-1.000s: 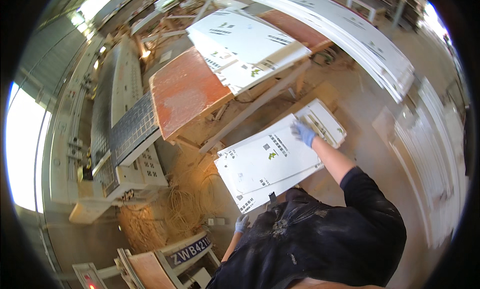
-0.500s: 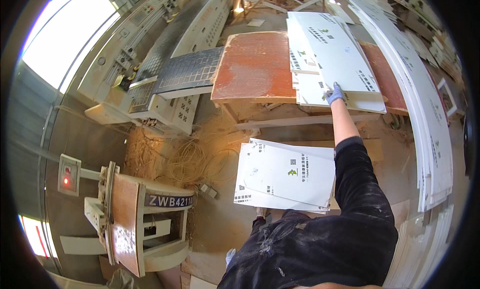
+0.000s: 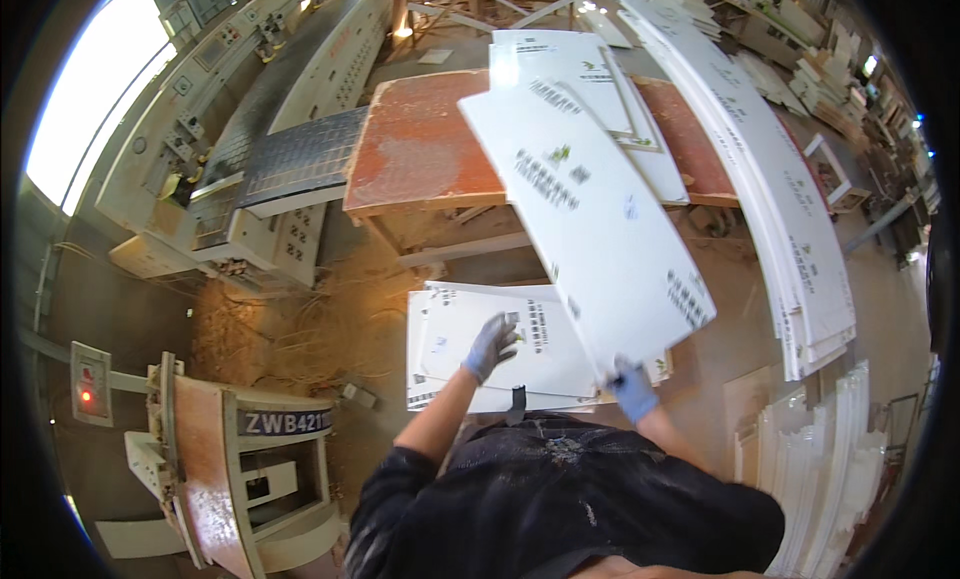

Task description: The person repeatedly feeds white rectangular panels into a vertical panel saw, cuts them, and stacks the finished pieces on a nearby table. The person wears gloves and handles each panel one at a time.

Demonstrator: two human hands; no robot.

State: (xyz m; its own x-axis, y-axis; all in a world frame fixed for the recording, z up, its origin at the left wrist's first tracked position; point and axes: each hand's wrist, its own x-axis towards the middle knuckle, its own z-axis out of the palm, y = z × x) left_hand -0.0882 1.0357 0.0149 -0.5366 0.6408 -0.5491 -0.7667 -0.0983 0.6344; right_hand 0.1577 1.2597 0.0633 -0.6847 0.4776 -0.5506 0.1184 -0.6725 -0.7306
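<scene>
A long white printed panel (image 3: 600,219) slants from the red-brown table down toward me. My right hand (image 3: 632,387), in a grey-blue glove, is closed on its near left corner. The panel's far end lies over other white panels (image 3: 640,164) on the table. My left hand (image 3: 492,346), gloved too, is open with fingers apart above a lower stack of shorter white panels (image 3: 470,324) close to my body. Whether its fingertips touch that stack I cannot tell. The long panel covers part of the stack's right side.
Behind the panels stands the worn red-brown table (image 3: 430,129), joined on the left to a machine with a dark roller bed (image 3: 305,159). A tall stack of long white boards (image 3: 770,179) runs along the right. At lower left is a wooden-topped stand (image 3: 205,439); sawdust (image 3: 240,329) covers the floor.
My right hand has drawn the long panel off the table toward me, turning it aslant. My left hand has come up into view over the lower stack. The view has shifted right.
</scene>
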